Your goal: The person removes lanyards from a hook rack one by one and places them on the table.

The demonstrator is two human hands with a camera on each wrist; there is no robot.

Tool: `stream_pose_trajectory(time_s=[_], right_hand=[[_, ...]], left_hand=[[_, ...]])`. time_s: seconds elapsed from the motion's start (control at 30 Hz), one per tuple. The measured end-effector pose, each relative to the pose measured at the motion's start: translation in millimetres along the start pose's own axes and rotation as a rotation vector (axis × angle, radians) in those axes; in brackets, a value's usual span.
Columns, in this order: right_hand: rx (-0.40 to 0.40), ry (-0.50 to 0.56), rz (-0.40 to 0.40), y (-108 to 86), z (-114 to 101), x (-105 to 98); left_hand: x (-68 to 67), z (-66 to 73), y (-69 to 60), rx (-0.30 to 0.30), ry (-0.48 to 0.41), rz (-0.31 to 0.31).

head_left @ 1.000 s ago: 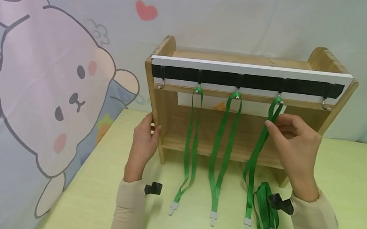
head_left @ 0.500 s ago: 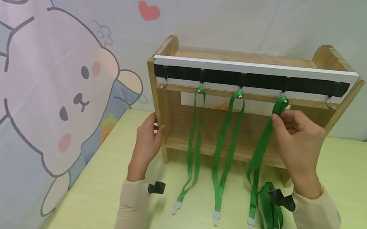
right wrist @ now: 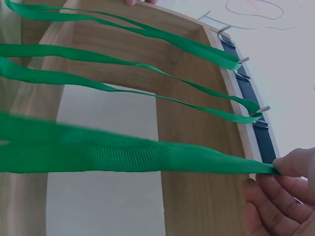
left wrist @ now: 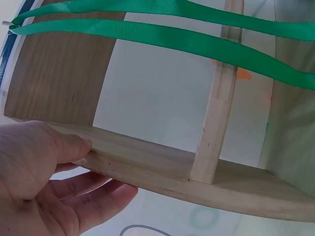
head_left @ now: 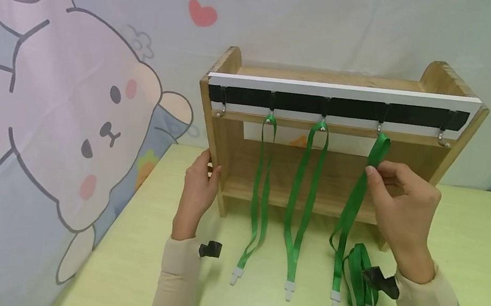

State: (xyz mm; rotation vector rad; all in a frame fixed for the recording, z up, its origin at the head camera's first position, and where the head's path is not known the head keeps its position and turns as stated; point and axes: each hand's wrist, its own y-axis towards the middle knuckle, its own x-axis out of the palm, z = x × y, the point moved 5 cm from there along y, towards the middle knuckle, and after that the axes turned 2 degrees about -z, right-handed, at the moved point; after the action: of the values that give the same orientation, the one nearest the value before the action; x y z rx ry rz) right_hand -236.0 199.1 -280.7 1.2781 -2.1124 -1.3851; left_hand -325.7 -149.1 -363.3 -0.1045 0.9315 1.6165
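You seem to be unhooking the strap (head_left: 354, 198) your right hand (head_left: 405, 212) pinches, left hand (head_left: 199, 188) gripping the shelf (head_left: 285, 170); lowering that strap clear likely comes next.

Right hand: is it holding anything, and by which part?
The right hand pinches a green lanyard near its upper end, just below the loop's top.
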Motion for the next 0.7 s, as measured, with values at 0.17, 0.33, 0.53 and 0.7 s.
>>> stream_pose_trajectory(time_s=[0.17,0.33,0.53,0.7], right_hand=[[-0.003,0.009,0.021,1.7,-3.1,-4.3],[0.026,-0.008,-0.014,-8.4,-2.2,-3.5],[0.036,-0.006,-0.055,-24.2,4.1,1.9],[0.061,0.007,-0.085,-34.2,8.1,2.0]], left_hand=[[2.2,-0.1,-0.5,0.003,-0.002,0.001],[3.8,-1.8,-0.8,-0.009,-0.005,-0.009],[2.6,-0.8,-0.7,-0.007,-0.002,0.001],[1.5,0.9,-0.7,-0.009,-0.006,0.002]])
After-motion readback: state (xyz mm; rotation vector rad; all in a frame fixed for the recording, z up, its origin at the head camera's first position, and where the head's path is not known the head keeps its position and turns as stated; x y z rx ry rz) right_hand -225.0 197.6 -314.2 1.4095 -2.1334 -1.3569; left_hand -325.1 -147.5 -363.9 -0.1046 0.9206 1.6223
